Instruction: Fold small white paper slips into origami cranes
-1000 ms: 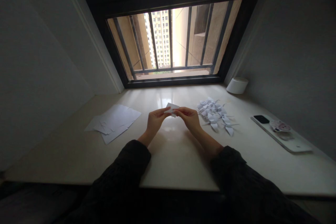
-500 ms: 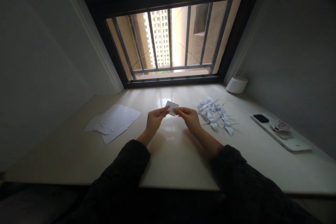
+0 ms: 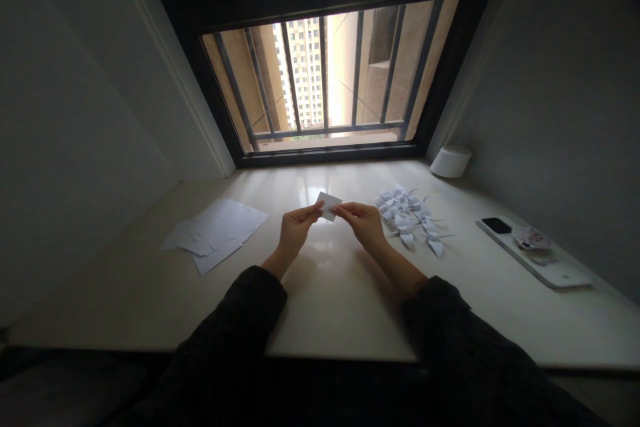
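Note:
A small square of white paper (image 3: 329,203) is held up over the sill, between my two hands. My left hand (image 3: 297,225) pinches its left corner between thumb and fingers. On the other side, my right hand (image 3: 363,219) has its fingertips closed on the lower right edge. Whether the square has folded layers is too small to tell. To the right of my right hand lies a pile of folded white paper cranes (image 3: 404,213). Flat sheets of white paper (image 3: 227,230), some in smaller pieces, lie overlapping to the left.
The pale windowsill (image 3: 330,320) ends at a front edge near my sleeves. A phone (image 3: 540,257) with a round grip on its back lies at the right. By the right wall stands a white cylindrical object (image 3: 451,162). A barred window (image 3: 325,160) closes the back.
My right hand has shifted very slightly along the paper square. The left hand, the sheets and the pile look the same.

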The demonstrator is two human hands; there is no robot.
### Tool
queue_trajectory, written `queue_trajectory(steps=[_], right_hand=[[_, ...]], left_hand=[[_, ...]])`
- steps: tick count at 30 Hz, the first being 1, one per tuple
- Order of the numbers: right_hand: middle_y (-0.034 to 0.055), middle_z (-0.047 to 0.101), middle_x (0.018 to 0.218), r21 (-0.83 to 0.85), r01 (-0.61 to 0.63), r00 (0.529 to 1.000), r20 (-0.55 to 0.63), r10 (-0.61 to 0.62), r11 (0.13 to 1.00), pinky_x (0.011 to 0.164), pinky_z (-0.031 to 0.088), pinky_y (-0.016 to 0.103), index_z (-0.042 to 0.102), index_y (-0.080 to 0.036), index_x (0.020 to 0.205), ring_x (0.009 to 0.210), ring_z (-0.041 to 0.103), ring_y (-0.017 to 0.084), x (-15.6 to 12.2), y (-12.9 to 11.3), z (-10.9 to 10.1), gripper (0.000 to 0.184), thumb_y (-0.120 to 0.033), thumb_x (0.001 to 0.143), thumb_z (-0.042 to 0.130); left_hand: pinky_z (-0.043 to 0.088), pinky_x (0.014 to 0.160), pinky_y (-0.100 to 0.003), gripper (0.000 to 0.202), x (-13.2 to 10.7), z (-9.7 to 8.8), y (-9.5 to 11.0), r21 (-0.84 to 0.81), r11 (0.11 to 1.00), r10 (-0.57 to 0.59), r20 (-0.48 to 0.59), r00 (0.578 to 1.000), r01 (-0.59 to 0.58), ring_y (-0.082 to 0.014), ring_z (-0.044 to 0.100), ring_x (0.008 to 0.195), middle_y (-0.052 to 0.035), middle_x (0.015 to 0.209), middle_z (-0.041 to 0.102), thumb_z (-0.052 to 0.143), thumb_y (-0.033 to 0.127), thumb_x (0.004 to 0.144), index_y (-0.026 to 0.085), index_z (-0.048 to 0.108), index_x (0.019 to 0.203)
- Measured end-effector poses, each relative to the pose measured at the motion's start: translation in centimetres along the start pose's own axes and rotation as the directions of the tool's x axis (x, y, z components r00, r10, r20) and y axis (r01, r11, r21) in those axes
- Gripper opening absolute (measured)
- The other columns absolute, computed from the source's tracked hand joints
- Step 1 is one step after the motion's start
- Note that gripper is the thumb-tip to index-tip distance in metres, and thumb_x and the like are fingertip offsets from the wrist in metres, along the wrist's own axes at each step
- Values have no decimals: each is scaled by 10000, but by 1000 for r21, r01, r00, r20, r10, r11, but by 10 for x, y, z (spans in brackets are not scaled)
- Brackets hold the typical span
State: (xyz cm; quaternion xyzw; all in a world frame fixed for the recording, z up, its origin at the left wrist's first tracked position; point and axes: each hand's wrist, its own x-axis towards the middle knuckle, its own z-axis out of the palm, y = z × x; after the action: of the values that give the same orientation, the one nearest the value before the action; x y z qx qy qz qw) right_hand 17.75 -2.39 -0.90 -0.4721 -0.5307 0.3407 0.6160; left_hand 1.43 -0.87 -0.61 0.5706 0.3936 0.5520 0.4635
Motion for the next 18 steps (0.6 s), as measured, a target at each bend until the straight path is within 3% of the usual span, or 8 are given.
queue_trajectory(steps=[8,13,18], right_hand=[[39,726,694,170,-103,994,-6,105,980,618,485,300,748,-201,716,643,652,192,-2,-2,4,245,-416,600,766],[36,724,697,152,-72,997,-17,75,986,652,499,310,748,-205,713,658,651,190,-2,-1,5,229,-395,590,777],[35,735,767,263,-118,993,12,119,958,711,514,322,745,-214,759,714,665,192,-3,-2,6,254,-344,550,808]], left_hand=[[480,817,-350,334,-3,4,5,12,1000,29,-2,1000,-29,-198,641,842,-60,978,717,728,339,678,205,712,984],[481,797,-335,336,-3,4,4,-3,1000,19,-18,1000,-19,-188,634,836,-66,985,716,726,335,680,198,711,986],[473,761,-307,325,-4,5,3,-18,1000,9,-47,999,-10,-162,617,799,-60,961,722,723,319,683,199,711,984]])
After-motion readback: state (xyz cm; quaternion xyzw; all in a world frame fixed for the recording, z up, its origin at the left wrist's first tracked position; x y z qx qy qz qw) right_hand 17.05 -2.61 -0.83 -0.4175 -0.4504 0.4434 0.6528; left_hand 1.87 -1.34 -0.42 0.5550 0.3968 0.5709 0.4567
